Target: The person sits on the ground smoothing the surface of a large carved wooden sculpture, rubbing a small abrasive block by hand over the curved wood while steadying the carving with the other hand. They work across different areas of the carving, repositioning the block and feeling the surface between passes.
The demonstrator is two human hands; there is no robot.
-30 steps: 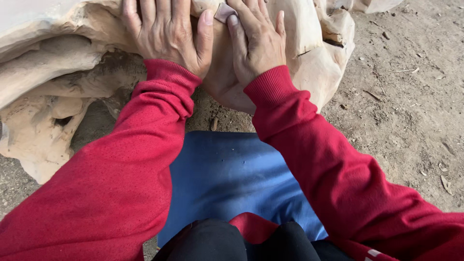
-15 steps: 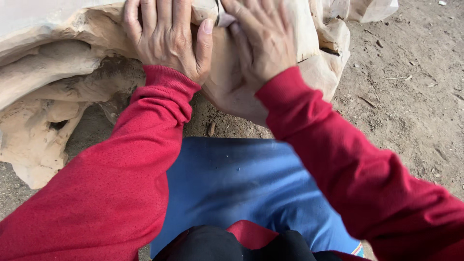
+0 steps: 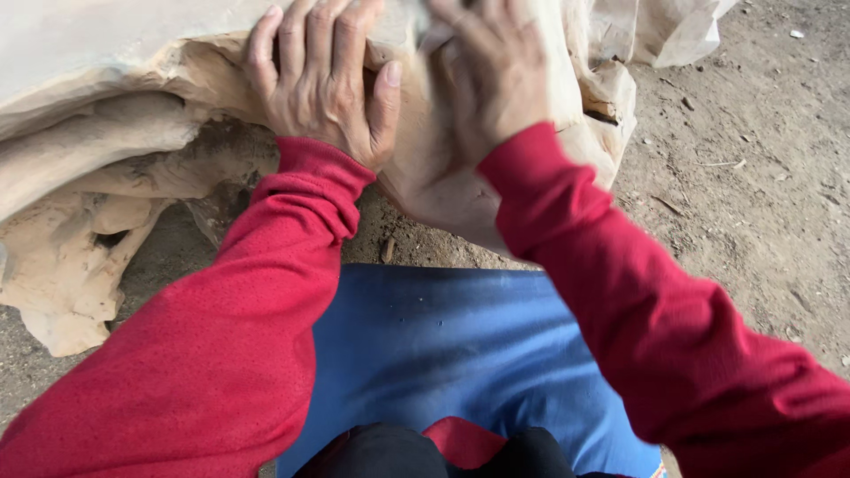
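A big pale carved piece of wood [image 3: 106, 150], knotted and hollowed like a root, lies on the ground in front of me. My left hand [image 3: 323, 84] rests flat on its upper edge, palm down, holding nothing. My right hand [image 3: 491, 80] is blurred and presses a small pale sheet [image 3: 432, 35] against the wood just to the right of the left hand. Most of the sheet is hidden under the fingers. Both arms are in red sleeves.
A blue mat [image 3: 443, 354] lies under me, between the wood and my dark-clothed legs. Bare sandy ground [image 3: 753, 195] with small chips and twigs stretches to the right. The wood's ragged lower edge [image 3: 62, 327] reaches the ground at the left.
My right hand has slid up and to the right along the wood with the pale sheet and is now blurred. The left hand stays pressed in the same place.
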